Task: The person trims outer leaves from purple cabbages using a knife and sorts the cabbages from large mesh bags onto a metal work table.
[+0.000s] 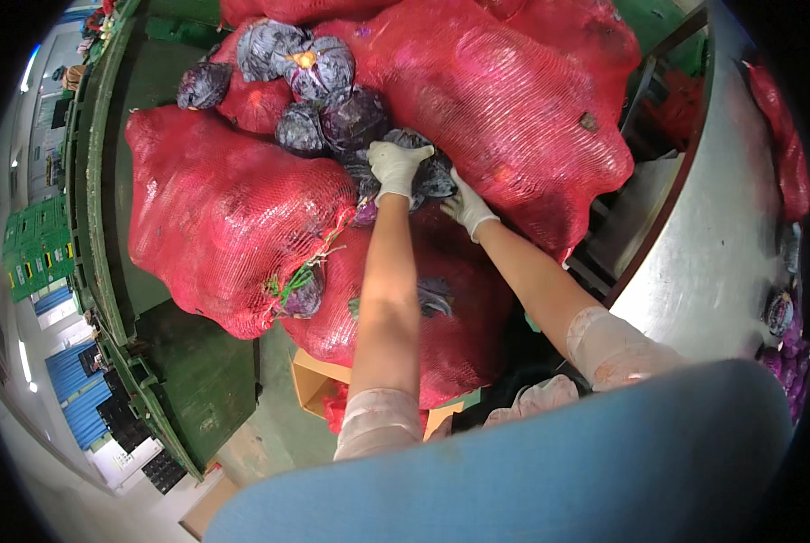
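Note:
Both my hands wear pale gloves and reach into a pile of loose dark purple red cabbages between large red mesh sacks. My left hand (398, 168) grips a red cabbage (435, 176) from its left side, thumb stretched across toward it and fingertips partly hidden among the leaves. At the same cabbage's right side is my right hand (467, 207), its fingers curled against it and partly out of sight. More red cabbages (355, 118) lie just beyond my left hand. A full mesh sack (233, 213) stands on the left, with green string (298, 282) at its mouth.
Another bulging mesh sack (513, 100) rises at the right. A steel table (694, 262) curves along that side. Below the sacks is an open cardboard box (319, 380). A green metal side panel (106, 226) stands at the left, with stacked green crates (38, 244) farther off.

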A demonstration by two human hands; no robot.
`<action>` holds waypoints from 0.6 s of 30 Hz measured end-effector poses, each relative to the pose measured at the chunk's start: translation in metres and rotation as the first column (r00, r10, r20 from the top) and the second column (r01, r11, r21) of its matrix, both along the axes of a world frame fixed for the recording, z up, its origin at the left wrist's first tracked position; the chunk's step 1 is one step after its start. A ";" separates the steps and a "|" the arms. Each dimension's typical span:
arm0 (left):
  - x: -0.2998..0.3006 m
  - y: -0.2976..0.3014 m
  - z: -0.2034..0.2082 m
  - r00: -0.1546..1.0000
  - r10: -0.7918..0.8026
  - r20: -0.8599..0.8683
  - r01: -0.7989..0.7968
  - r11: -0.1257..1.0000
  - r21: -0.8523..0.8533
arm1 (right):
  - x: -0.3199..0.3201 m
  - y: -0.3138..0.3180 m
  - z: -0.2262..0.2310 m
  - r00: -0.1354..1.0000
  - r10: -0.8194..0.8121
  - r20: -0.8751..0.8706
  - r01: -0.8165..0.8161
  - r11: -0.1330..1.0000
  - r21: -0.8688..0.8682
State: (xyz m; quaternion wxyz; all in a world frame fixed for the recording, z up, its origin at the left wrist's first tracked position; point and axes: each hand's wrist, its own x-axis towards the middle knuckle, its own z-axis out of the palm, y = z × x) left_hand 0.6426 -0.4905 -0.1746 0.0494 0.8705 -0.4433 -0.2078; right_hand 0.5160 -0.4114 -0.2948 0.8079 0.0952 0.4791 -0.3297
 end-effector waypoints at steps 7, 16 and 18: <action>-0.025 0.000 0.003 0.990 0.025 0.136 -0.007 0.992 -0.129 | 0.003 -0.020 -0.044 0.949 -0.228 0.216 0.244 0.968 -0.049; -0.046 0.108 0.138 0.912 -0.238 -0.333 0.130 0.940 -0.315 | -0.045 0.085 0.062 0.728 -0.212 0.652 0.342 0.937 -0.076; -0.054 0.137 0.159 0.684 -0.230 -0.692 -0.077 0.920 -0.383 | -0.092 0.084 0.113 0.732 -0.133 0.668 0.309 0.939 -0.152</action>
